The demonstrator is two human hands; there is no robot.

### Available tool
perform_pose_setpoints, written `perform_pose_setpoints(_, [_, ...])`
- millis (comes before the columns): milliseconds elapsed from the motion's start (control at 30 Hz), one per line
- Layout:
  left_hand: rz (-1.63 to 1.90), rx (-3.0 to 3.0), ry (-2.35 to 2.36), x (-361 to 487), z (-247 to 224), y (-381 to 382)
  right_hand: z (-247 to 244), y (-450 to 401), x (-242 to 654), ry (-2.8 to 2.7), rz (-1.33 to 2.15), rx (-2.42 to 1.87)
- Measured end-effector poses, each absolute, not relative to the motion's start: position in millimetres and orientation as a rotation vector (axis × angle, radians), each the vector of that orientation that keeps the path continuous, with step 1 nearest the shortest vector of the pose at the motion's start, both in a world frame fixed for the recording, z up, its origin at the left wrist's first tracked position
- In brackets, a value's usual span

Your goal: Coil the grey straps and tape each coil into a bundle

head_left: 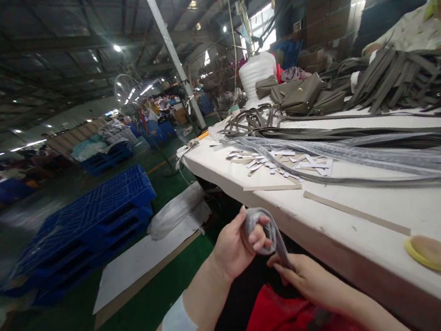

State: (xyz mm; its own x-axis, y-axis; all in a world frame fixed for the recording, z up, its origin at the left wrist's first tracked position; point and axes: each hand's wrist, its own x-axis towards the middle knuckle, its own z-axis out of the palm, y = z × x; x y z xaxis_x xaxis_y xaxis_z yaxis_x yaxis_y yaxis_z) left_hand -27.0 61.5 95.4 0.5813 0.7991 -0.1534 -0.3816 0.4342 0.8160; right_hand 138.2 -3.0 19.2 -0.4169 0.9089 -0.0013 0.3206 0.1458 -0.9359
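Observation:
A grey strap, which seems wrapped in clear plastic, is wound in a coil around the fingers of my left hand. My left thumb presses on the coil's outer side, and the fingertips poke through its middle. Lower down, my right hand pinches the strap's loose length between thumb and fingers. Both hands are in front of the white table's edge, over my red clothing. More long straps in plastic lie across the table beyond them.
Paper and card scraps, a card strip and a yellow tape roll lie on the table. Olive bags and heaped straps sit farther back, near another person. Blue pallets stand on the left floor.

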Motion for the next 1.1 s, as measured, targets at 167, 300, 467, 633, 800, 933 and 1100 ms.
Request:
perform_pose_setpoints(167, [1.246, 1.778, 0.853, -27.5, 83.3, 65.4, 35.7, -22.1, 134.5, -1.603, 1.589, -0.986])
perform_pose_setpoints(300, [0.805, 2.450, 0.954, -27.0, 60.1, 53.9, 51.1, -12.0, 164.2, -1.530, 1.432, -1.132])
perform_pose_setpoints(467, [0.405, 2.137, 0.934, -26.4, 60.4, 48.6, 52.4, 7.5, 197.7, -1.943, 0.865, -1.404])
perform_pose_setpoints(633, [0.243, 1.280, 0.784, -35.0, 60.5, 51.3, 39.4, 10.8, 197.3, -2.140, 0.777, -1.480])
perform_pose_setpoints(800, [0.509, 0.806, 0.517, -24.6, 55.1, 49.7, 22.8, -2.2, 156.8, -1.764, 0.952, -1.291])
perform_pose_setpoints(933, [0.793, 0.569, 0.390, -1.1, 52.1, 44.9, 13.1, -12.2, 125.5, -1.384, 1.073, -1.152])
perform_pose_setpoints(1100, [0.810, 0.457, 0.459, 14.5, 42.6, 37.8, 4.6, -15.9, 132.3, -1.185, 1.243, -1.240])
